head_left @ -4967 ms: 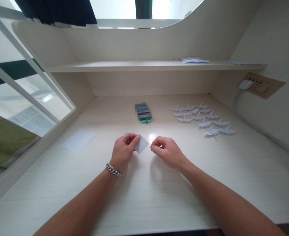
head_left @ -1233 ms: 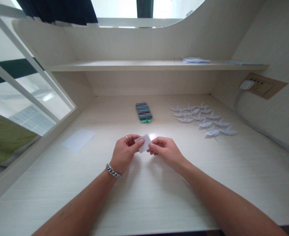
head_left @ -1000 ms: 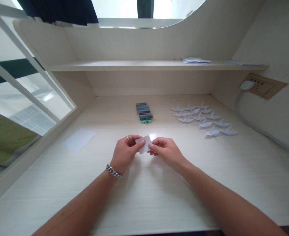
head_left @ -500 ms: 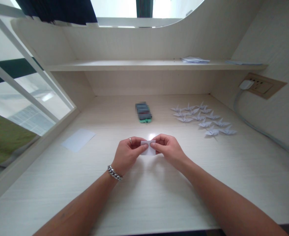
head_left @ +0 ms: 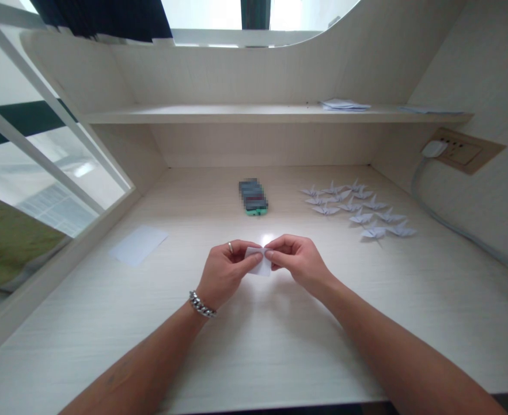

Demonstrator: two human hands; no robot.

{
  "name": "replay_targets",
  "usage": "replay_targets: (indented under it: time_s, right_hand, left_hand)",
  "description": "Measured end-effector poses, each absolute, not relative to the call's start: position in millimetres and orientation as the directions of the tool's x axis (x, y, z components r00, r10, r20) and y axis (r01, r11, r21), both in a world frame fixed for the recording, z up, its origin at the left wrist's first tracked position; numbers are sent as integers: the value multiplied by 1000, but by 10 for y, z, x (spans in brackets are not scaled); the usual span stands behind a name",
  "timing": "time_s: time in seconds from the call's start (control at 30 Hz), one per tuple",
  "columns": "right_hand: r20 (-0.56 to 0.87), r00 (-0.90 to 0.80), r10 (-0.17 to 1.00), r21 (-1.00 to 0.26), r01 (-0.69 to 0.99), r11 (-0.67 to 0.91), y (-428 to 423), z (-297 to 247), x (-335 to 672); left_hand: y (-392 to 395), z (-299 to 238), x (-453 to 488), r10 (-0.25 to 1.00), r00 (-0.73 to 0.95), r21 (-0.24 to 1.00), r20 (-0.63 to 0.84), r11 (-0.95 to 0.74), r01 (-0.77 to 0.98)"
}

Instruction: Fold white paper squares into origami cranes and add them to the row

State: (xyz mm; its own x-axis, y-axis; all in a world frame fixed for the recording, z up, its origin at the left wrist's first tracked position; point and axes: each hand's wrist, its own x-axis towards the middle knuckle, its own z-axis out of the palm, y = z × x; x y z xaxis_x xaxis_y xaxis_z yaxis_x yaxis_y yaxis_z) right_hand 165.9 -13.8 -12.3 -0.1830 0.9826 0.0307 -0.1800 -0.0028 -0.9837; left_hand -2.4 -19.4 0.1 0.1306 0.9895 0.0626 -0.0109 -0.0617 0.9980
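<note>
Left hand point(head_left: 224, 272) and right hand point(head_left: 299, 263) are pinching a small white paper point(head_left: 260, 261) between their fingertips, out over the middle of the desk point(head_left: 323, 340). Might be folded, tough to tell from here. Loads of open room toward the front edge. Loose sheet point(head_left: 138, 245) lies near the left edge, paper cranes point(head_left: 357, 208) well off right.

Left hand point(head_left: 226, 272) and right hand point(head_left: 299, 262) pinch a small white paper point(head_left: 260, 262) between them, thumbs on top. Chain bracelet point(head_left: 202, 304) on left wrist. On the pale desk point(head_left: 107, 346): a white sheet point(head_left: 138, 245) left of the hands, paper cranes point(head_left: 357, 210) in rows to the right, a blurred object point(head_left: 253, 199) ahead.
</note>
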Motion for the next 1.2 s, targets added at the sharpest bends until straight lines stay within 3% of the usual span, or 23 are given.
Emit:
replay_targets:
  time_s: [0.27,0.6,0.83,1.0,1.2]
  right_hand:
    - [0,-199,980,-974,-223,-45,-139,-127,1655]
    - [60,-196,979,-974,-228,14,-160,-96,1668]
    - [47,-210,977,-975,-222,-1,-156,-90,1671]
    - [-41,-218,975,-952,-289,-105,-164,-80,1658]
    - [-22,-216,976,-960,-267,-81,-168,-56,1669]
  left_hand:
    - [-185,-10,-56,984,154,996,88,-83,-40]
    - [-178,-16,-116,926,224,953,303,-300,-48]
    - [-184,-12,-131,924,239,944,298,-323,72]
    - [-195,3,-132,927,211,938,312,-336,89]
    - [-212,30,-106,945,189,954,265,-285,89]
